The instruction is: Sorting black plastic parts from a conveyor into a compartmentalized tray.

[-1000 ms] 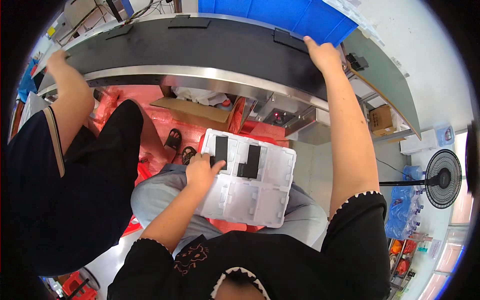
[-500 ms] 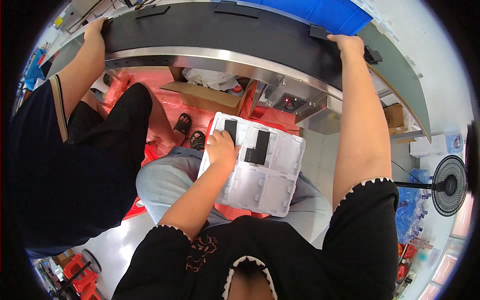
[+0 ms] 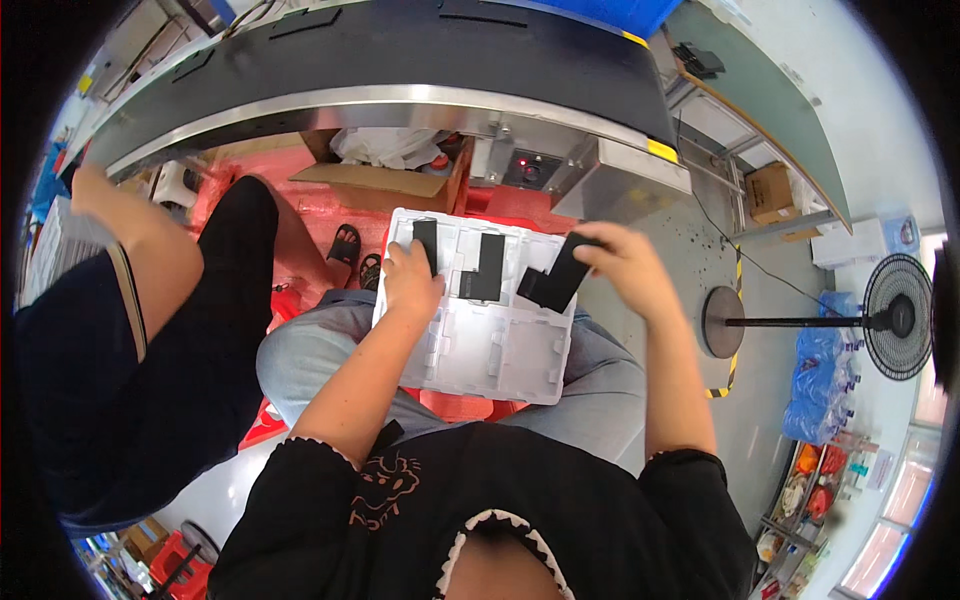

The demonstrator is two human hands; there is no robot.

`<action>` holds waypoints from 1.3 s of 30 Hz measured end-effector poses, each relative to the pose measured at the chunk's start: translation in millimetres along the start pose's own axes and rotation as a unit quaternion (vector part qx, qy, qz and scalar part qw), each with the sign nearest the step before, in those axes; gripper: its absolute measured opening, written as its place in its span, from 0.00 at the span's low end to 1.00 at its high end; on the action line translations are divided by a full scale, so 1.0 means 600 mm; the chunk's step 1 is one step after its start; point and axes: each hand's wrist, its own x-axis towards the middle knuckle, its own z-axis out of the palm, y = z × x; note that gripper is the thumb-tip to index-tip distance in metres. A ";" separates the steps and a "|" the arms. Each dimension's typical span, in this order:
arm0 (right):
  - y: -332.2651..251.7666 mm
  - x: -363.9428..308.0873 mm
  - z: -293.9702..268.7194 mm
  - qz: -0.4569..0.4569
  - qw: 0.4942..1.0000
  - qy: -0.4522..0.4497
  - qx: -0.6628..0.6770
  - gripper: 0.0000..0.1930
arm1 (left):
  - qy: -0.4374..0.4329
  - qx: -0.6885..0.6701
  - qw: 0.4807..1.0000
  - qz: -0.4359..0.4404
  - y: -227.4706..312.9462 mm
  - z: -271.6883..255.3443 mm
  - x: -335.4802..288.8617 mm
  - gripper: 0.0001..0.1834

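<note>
A white moulded tray [image 3: 468, 362] with several compartments rests across my lap. My left hand [image 3: 408, 285] lies on its left side, fingers a little apart, over the lower part of a flat black piece [image 3: 426, 238]. In the compartment beside it sits an L-shaped flat black piece [image 3: 490, 262]. My right hand [image 3: 625, 262] pinches a similar L-shaped black piece [image 3: 562, 277] by its upper right corner. That piece is tilted over the tray's upper right compartment; whether it touches the tray I cannot tell. The lower compartments hold no black pieces.
A black conveyor belt [image 3: 400, 60] with a metal edge runs across ahead, carrying several flat black pieces. A co-worker [image 3: 130, 380] sits close on my left. Below the belt stands an open cardboard box [image 3: 385, 185]. A standing fan [image 3: 890, 318] is at the right.
My right hand has come back from the belt to the tray, bringing an L-shaped black piece. My left hand stays on the tray. The co-worker's arm has drawn back from the belt.
</note>
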 end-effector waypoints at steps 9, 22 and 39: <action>0.176 0.027 0.098 -0.190 0.873 0.264 -0.364 0.14 | 0.042 -0.027 0.994 0.093 0.028 -0.004 -0.041 0.33; -0.116 0.309 -0.170 0.017 0.846 0.448 -0.290 0.39 | -0.095 0.183 0.883 0.421 0.142 0.119 -0.124 0.37; -0.170 0.205 -0.176 -0.234 0.870 0.360 0.242 0.14 | 0.265 0.086 0.916 0.290 0.176 -0.326 0.445 0.31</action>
